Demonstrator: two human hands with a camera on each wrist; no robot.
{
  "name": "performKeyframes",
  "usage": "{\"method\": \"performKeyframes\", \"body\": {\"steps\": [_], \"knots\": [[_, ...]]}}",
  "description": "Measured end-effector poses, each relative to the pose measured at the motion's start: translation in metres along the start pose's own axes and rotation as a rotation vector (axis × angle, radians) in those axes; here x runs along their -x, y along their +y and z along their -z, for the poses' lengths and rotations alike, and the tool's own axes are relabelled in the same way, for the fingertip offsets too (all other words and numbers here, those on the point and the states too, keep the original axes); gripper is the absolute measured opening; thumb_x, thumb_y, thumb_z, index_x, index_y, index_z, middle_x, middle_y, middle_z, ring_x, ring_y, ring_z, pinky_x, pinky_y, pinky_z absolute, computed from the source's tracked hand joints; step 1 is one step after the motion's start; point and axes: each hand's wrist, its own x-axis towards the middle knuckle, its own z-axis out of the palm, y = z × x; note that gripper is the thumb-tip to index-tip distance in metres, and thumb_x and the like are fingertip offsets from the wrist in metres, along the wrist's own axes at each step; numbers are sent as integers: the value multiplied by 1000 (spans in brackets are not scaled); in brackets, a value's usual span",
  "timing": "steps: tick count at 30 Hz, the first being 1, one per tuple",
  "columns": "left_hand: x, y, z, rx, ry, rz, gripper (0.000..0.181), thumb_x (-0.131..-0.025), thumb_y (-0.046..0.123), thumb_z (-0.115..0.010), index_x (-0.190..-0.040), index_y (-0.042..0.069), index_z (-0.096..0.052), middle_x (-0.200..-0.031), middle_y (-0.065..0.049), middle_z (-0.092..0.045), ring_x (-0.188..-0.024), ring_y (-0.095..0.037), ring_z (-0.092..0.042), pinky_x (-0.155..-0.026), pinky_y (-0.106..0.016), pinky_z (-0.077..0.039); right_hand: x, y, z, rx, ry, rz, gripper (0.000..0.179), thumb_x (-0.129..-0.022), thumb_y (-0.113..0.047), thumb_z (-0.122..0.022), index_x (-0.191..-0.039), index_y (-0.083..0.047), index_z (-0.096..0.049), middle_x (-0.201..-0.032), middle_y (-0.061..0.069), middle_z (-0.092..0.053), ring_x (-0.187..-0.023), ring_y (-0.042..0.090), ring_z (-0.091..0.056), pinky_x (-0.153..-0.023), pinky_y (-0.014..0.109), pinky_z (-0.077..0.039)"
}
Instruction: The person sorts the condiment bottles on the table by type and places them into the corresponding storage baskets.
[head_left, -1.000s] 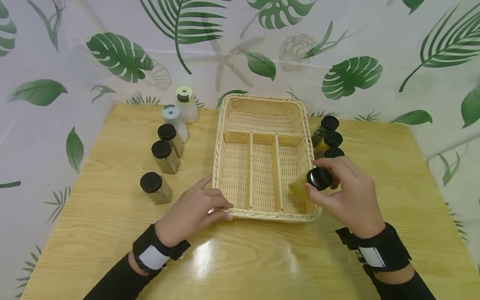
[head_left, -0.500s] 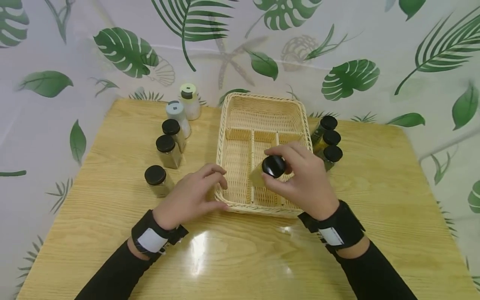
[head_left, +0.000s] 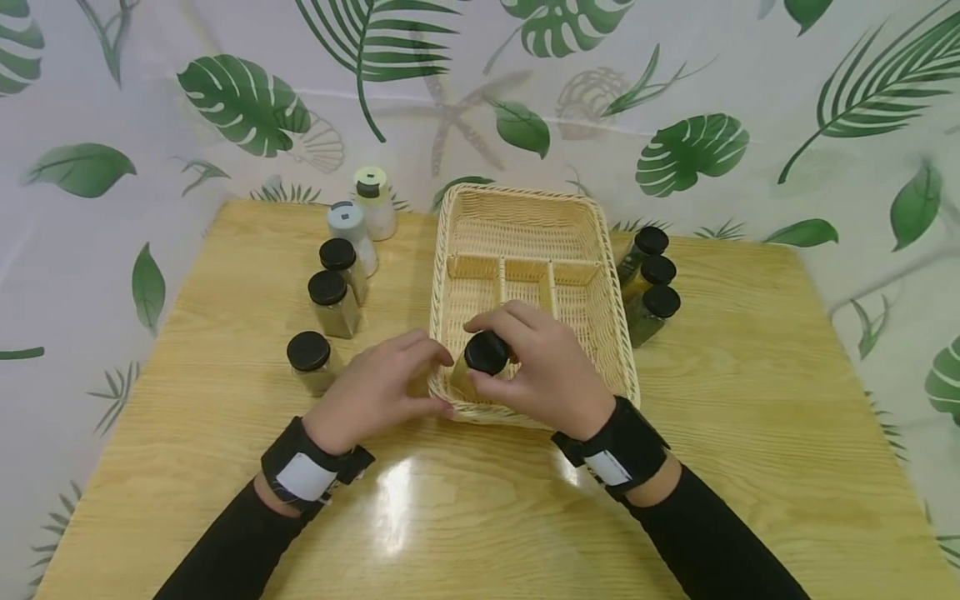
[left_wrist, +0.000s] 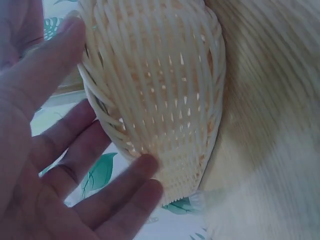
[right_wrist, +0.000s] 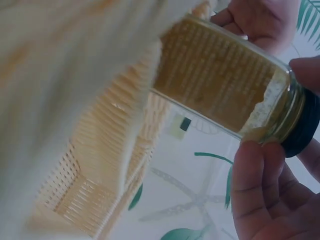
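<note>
At the basket (head_left: 517, 223), near left corner: a person's right hand (head_left: 543, 362) holds a jar (right_wrist: 235, 87) by the neck, thumb and fingertips pinching it at and just below the black lid (head_left: 486, 353).
Jar's place: tilted, over or within the near end of the leftmost front compartment; its base is hidden, so contact with the floor cannot be told.
Left hand (head_left: 382, 383): fingers apart and loosely bent about the corner, thumb by the rim; how firmly they press, if at all, cannot be told.
Glass: stiff and smooth, likely slippery under dry fingertips and apt to chip or crack if dropped.
Fill: what looks like brown powder (right_wrist: 200, 67), nearly to the shoulder; probably modest in weight, manageable one-handed.
Best hold: the neck and shoulder, finger opposite thumb; the lid alone might turn if it is threaded.
Wicker: light and slightly springy by its look, prone to slide on the glossy table (head_left: 465, 517); the rim offers the steadiest grip.
Flanks: black-lidded jars (head_left: 652, 317) stand just right of the basket; more jars (head_left: 333, 304) and pale-capped bottles (head_left: 377, 208) stand left.
</note>
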Motion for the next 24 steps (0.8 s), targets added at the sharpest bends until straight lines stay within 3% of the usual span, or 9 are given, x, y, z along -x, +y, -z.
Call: {"method": "performKeyframes", "body": {"steps": [9, 21, 24], "knots": [[3, 2, 0, 22, -29, 13, 61, -72, 47, -77, -119, 13, -58, -100, 4, -50, -82, -14, -53, -68, -27, -46, 3, 4, -19, 0, -80, 53, 38, -77, -32, -74, -107, -11, -63, -96, 1, -62, -81, 12, -57, -65, 27, -50], [3, 1, 1, 30, -34, 6, 65, -75, 46, -75, -127, 12, -55, -102, 3, -49, -83, -14, -52, -68, -26, -46, -1, 11, -16, 29, -129, 76, 35, -75, -22, -70, -107, -11, -64, -100, 0, -60, -89, 12, -52, -71, 30, -48], [3, 0, 1, 12, -31, 6, 69, -76, 49, -73, -130, 12, -53, -119, -2, -47, -92, -16, -55, -71, -28, -48, -1, 11, -14, 38, -146, 82, 33, -74, -22, -68, -105, -11, -64, -99, 0, -60, -89, 12, -51, -71, 31, -47]]}}
